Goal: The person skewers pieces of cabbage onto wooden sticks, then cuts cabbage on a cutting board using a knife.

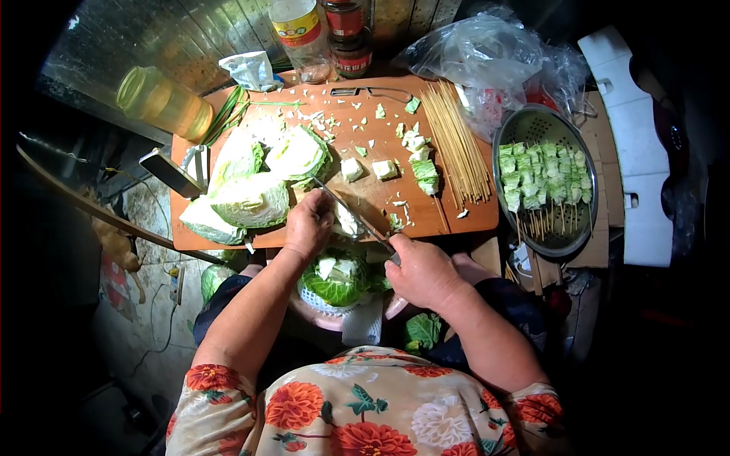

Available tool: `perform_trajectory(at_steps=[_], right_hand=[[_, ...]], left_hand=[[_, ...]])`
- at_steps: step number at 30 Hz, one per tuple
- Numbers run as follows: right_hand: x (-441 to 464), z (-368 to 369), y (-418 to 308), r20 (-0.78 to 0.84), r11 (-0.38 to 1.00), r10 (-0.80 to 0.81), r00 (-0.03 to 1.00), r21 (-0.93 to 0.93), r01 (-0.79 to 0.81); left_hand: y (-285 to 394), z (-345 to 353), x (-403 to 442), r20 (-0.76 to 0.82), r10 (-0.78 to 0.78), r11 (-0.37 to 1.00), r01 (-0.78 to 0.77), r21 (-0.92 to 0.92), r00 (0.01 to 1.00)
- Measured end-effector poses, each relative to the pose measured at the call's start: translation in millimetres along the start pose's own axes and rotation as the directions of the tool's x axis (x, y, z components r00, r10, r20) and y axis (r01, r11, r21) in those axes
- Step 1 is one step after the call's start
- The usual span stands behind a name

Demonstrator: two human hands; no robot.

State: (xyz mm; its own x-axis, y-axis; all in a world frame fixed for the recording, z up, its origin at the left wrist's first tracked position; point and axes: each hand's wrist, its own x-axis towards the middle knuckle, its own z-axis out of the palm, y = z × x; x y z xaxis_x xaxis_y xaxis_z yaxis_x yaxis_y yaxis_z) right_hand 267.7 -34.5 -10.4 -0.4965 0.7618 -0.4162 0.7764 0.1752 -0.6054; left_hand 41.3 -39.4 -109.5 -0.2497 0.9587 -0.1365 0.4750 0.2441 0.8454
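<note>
Cabbage wedges [251,201] lie uncut centre-left, filled skewers [544,175] right; right hand [427,272] clamps knife [356,212]; left hand [310,226] curls by chunk [347,223], grip unclear.

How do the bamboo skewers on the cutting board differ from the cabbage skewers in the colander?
The bamboo skewers are bare; the cabbage skewers carry green pieces, with stick ends showing below. The bamboo skewers lie flat on the cutting board, while the cabbage skewers sit in the colander. Both have thin sticks, grouped together.
</note>
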Motion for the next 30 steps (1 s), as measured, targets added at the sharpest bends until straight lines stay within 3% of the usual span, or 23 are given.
perform_trajectory(at_steps=[5, 17, 30], right_hand=[[5, -10, 1, -0.035, 0.999, -0.028, 0.999, -0.035, 0.027], [8, -30, -7, 0.073, 0.999, 0.037, 0.997, -0.025, -0.035], [18, -29, 1, 0.102, 0.991, 0.036, 0.994, -0.131, -0.022]], left_hand=[[-4, 2, 1, -0.009, 0.021, 1.0, -0.021, 0.01, 1.0], [-4, 3, 1, -0.024, 0.015, 1.0, -0.015, 0.024, 1.0], [2, 2, 1, -0.02, -0.006, 0.997, 0.008, 0.074, 1.0]])
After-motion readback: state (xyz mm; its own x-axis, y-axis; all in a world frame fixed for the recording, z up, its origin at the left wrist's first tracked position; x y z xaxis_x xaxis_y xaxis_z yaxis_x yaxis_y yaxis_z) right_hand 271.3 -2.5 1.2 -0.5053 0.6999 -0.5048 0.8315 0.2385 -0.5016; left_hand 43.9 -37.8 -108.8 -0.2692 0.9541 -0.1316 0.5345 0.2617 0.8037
